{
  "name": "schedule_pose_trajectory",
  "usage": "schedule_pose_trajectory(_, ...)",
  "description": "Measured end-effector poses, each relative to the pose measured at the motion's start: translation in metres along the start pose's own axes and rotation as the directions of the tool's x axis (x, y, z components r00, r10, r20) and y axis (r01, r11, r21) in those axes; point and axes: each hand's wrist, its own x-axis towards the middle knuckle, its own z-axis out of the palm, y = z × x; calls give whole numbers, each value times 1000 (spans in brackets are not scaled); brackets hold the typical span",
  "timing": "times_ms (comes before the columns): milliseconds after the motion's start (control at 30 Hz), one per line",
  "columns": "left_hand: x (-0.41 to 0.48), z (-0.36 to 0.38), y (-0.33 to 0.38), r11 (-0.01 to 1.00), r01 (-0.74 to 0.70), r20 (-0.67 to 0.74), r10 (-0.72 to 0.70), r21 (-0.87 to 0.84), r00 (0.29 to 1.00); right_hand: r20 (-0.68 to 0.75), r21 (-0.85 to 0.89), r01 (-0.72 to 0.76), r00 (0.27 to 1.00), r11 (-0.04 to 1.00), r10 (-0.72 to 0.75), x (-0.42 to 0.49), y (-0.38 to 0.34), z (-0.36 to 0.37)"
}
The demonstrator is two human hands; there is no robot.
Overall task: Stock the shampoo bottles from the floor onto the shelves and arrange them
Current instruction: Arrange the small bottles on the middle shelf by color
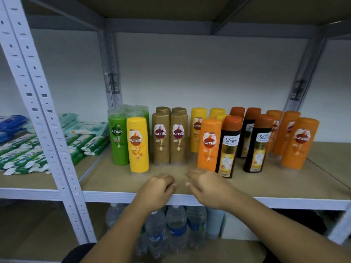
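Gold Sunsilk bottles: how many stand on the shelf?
4. The front-left bottle and front-right bottle stand side by side; the back-left bottle and back-right bottle show only caps. Others may be hidden.

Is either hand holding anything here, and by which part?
Nothing is held: the left hand and right hand are empty, above the shelf front.

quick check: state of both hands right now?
Left hand: holding nothing, fingers loosely curled.
Right hand: open, relaxed, holding nothing.
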Motion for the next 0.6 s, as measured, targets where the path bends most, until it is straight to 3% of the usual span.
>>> schedule_pose_trajectory(100, -3, 1, 15, 1000, -7, 26, 7, -5, 1000, 49, 72, -36, 998, 997, 32, -20, 10, 31)
schedule_pose_trajectory(333, -1, 3, 53, 990, 79, 27, -76, -121, 997, -16, 115, -72, 997, 991, 74, -43, 29, 31)
schedule_pose_trajectory(467, 8, 6, 73, 932, 181, -6, -193, -312, 981, -146, 269, -247, 945, 931, 293, -62, 58, 24)
schedule_pose_trajectory(600, 26, 20, 89, 841, 205, 1, -237, -500, 972, -212, 565, -363, 804, 741, 556, -65, 84, 21)
